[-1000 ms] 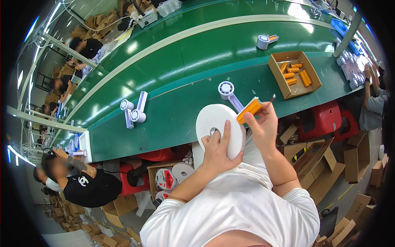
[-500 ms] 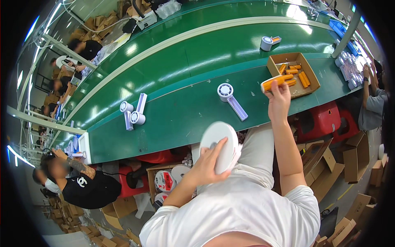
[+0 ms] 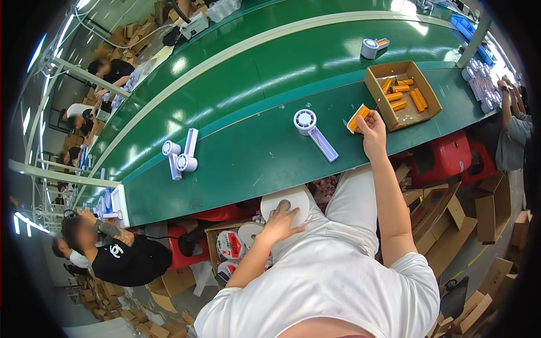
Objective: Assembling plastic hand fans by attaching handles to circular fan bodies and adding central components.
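My left hand (image 3: pixel 279 223) lies with spread fingers on a wide white roll (image 3: pixel 303 204), one fingertip at the hub. The roll rests flat over my lap by the bench edge. My right hand (image 3: pixel 373 130) pinches an orange cylindrical battery (image 3: pixel 358 118) with a white strip along its side, held above the bench. Just left of it, a white handheld fan (image 3: pixel 305 120) lies with its long handle hollow open. Beside my right hand stands a cardboard box (image 3: pixel 414 117) with several orange batteries (image 3: pixel 418 100) inside.
Two more fans (image 3: pixel 186 162) lie on the green bench (image 3: pixel 242 180) at the left. Another fan with an orange battery in its handle (image 3: pixel 370 48) sits on the green belt beyond. Red stools (image 3: pixel 442 159) and cartons (image 3: pixel 445 225) crowd the right. A co-worker (image 3: pixel 127 253) sits at left.
The white roll has gone from tilted to flat and lower, with my left hand on it. My right hand has carried the battery left and slightly down, away from the box.
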A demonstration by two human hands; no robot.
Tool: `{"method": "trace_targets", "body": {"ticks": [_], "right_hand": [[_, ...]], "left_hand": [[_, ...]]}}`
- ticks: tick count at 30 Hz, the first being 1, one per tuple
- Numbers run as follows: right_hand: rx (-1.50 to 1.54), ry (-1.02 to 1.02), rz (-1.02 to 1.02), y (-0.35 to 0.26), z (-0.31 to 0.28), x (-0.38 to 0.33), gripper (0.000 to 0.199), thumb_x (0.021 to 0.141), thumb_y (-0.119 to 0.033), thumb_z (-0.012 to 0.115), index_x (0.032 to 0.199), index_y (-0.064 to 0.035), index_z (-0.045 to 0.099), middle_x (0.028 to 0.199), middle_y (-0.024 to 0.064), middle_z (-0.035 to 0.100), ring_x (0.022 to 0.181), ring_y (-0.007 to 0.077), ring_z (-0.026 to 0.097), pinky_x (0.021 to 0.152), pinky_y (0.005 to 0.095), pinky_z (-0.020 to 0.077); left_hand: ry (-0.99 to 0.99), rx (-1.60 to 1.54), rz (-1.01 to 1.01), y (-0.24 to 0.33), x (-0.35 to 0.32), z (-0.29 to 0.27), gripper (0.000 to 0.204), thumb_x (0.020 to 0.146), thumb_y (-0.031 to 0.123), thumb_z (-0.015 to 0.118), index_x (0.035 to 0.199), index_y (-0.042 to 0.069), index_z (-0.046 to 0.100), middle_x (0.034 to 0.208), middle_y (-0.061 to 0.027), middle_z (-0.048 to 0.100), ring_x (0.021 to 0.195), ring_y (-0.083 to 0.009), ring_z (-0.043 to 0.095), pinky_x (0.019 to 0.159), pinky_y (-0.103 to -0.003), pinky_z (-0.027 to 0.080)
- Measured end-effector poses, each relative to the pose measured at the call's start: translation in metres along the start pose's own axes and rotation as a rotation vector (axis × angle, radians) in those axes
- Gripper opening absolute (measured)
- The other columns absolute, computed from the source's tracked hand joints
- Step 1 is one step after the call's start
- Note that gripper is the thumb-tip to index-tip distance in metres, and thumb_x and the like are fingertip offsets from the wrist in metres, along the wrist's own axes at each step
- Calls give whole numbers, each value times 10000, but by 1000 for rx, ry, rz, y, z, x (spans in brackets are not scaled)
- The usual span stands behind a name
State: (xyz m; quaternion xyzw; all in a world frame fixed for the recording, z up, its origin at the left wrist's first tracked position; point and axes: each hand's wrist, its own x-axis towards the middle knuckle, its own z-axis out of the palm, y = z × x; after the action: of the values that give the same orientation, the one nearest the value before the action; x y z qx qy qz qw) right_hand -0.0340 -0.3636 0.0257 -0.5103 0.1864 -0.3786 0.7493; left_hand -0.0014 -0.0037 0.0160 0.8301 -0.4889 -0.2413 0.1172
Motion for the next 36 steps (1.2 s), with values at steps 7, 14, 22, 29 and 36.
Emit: {"method": "trace_targets", "body": {"ticks": [7, 14, 22, 29, 36], "right_hand": [[-56, -6, -21, 1, 3, 3, 245, 909, -143, 699, 1034, -12, 533, 930, 31, 612, 808, 71, 605, 720, 214, 535], [-91, 8, -27, 2, 3, 1, 241, 908, -136, 697, 1031, -5, 537, 920, 28, 612, 806, 69, 606, 719, 210, 521], [-83, 18, -26, -2, 3, -2, 232, 901, -119, 697, 1024, -5, 537, 907, 26, 608, 796, 70, 596, 706, 208, 512], [-68, 30, -14, -6, 7, 0, 209, 904, -105, 688, 1016, -4, 544, 906, 28, 606, 790, 70, 588, 685, 198, 496], [-115, -24, -74, -6, 11, 0, 345, 914, -96, 672, 1202, 22, 523, 906, 28, 604, 790, 72, 585, 657, 198, 484]], "left_hand": [[482, -158, 425, 41, 43, -79, 197, 808, 214, 732, 969, 107, 693, 963, -48, 649, 930, -252, 610, 781, -370, 454], [723, 335, 632, 34, 144, -134, 231, 694, 159, 757, 914, 163, 687, 1022, -28, 565, 1018, -245, 520, 801, -413, 407], [370, 164, 560, 45, 183, -152, 208, 640, 204, 833, 748, 105, 684, 890, -50, 530, 884, -241, 552, 741, -373, 457], [1090, -72, 477, 13, 212, -139, 301, 709, 234, 824, 954, 110, 700, 864, -41, 570, 791, -218, 582, 721, -318, 476], [589, -948, 327, -20, 231, -111, 326, 838, 240, 620, 1077, 19, 626, 924, -112, 701, 865, -205, 675, 783, -328, 516]]}}
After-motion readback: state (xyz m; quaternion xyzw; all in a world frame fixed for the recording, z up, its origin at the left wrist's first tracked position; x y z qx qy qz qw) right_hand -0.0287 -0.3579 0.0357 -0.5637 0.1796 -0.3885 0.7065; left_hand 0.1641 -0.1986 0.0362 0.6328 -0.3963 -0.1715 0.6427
